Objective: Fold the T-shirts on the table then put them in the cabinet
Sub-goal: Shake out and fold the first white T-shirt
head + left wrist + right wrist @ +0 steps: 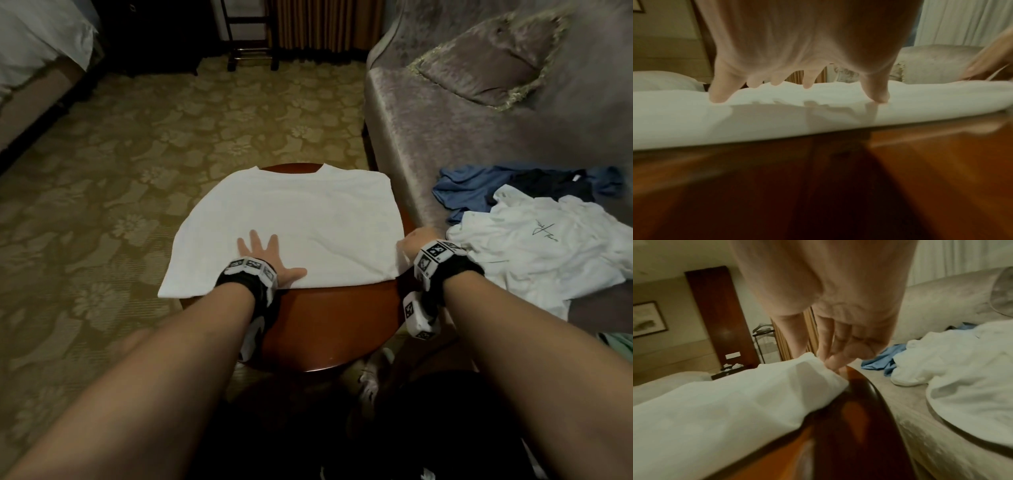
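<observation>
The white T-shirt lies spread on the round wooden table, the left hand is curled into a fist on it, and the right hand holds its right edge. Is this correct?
Not quite. The head view shows the left hand lying flat with fingers spread on the white T-shirt. The rest is correct.

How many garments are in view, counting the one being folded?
4: a white T-shirt on the table, plus blue, dark and printed white garments on the sofa. Others may be hidden.
</observation>
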A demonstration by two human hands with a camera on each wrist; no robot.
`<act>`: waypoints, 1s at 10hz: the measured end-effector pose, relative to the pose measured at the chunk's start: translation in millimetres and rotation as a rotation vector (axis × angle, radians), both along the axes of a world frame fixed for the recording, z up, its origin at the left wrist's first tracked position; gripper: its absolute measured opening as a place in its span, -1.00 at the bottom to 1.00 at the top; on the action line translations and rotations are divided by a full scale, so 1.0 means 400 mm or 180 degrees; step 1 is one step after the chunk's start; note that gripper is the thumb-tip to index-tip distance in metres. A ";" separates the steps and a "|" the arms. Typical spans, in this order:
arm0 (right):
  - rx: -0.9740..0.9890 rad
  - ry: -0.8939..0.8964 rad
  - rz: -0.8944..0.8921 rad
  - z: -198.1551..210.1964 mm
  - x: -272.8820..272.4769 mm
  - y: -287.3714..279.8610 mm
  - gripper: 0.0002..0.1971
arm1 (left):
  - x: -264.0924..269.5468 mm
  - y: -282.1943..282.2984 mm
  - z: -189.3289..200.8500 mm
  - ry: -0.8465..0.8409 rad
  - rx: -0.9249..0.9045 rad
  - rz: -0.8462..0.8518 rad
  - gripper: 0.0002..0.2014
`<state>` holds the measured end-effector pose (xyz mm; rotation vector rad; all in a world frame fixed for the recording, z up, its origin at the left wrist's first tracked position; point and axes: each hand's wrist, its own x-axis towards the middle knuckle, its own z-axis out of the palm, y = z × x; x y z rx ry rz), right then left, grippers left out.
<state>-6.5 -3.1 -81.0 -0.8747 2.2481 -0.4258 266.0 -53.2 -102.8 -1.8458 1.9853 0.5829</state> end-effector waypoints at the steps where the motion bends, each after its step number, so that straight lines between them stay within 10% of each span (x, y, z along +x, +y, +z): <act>1: 0.0445 0.0444 0.0582 0.002 -0.009 0.007 -0.68 | -0.048 0.021 -0.013 0.0053 0.0213 0.0055 0.12; 3: -0.0054 -0.0023 0.0225 -0.005 -0.051 0.005 -0.65 | -0.058 0.012 -0.033 -0.0148 0.0360 0.0049 0.19; 5: -0.0009 0.0712 0.0527 -0.028 -0.073 0.007 -0.66 | -0.061 0.006 -0.032 -0.0243 0.0405 0.0047 0.22; 7: -0.0646 -0.0304 -0.0513 -0.036 -0.079 0.003 -0.67 | -0.063 0.010 -0.032 -0.0253 0.0395 0.0067 0.21; 10: -0.1056 -0.0269 -0.0226 -0.055 -0.095 -0.022 -0.69 | -0.062 0.010 -0.034 -0.0250 0.0375 0.0061 0.20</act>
